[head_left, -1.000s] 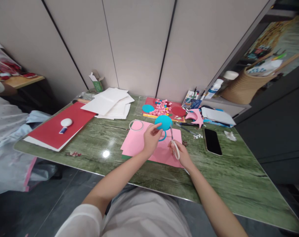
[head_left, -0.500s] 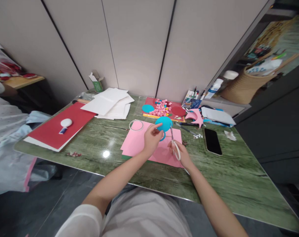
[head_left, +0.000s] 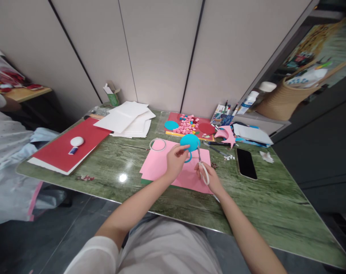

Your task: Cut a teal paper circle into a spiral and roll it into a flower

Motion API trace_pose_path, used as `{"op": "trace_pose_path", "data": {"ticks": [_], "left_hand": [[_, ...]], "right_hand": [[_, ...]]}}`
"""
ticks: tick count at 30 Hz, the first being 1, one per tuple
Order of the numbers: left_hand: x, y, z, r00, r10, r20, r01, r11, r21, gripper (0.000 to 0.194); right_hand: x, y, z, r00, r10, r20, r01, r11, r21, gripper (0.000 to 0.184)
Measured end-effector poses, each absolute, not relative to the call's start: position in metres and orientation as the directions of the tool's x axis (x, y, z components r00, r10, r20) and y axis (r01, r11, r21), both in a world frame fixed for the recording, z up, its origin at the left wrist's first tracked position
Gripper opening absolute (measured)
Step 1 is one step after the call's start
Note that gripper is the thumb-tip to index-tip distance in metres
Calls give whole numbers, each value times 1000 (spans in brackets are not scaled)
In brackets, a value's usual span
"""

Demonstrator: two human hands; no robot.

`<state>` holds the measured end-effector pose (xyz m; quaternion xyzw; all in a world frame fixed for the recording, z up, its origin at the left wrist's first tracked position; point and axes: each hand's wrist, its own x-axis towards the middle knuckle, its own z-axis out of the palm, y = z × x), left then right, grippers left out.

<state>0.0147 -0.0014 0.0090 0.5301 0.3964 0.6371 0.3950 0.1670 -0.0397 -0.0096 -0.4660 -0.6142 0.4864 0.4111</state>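
Between the fingers of my left hand (head_left: 177, 158) is a blue paper circle (head_left: 190, 142), held up over the pink paper sheets (head_left: 187, 175). A curled blue strip (head_left: 188, 158) hangs below the circle. My right hand (head_left: 209, 178) grips white-handled scissors (head_left: 205, 175), with the blades at the circle's right edge. Whether the blades are fully closed is too small to tell. A thin ring (head_left: 158, 144) lies on the upper left of the pink sheets, and a green edge shows beneath them.
Behind lie pink paper pieces (head_left: 187, 125) on a red sheet, and a pink offcut (head_left: 226, 134). A phone (head_left: 246, 163) is to the right. White sheets (head_left: 127, 118) and red paper (head_left: 72, 146) lie left. A woven basket (head_left: 281, 99) stands on the right ledge. Another person's clothing (head_left: 13, 160) shows far left.
My left index finger, earlier stretched across the blue circle, now sits lower at its bottom edge. The circle has turned or shifted slightly; the scissors stay nearly in place.
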Motion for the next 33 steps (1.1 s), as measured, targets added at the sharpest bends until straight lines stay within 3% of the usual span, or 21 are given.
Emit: {"op": "trace_pose_path", "data": {"ticks": [24,33], "left_hand": [[16,-1,13,-210,907,364,-115,-393,912,23],[18,-2,8,-135,930,341,-110,-356,928,25]], "right_hand": [[166,-42,-7,-254,967,39,158,81,-984,28],[165,-42,-7,-209,976,57,176,95,-980,32]]}}
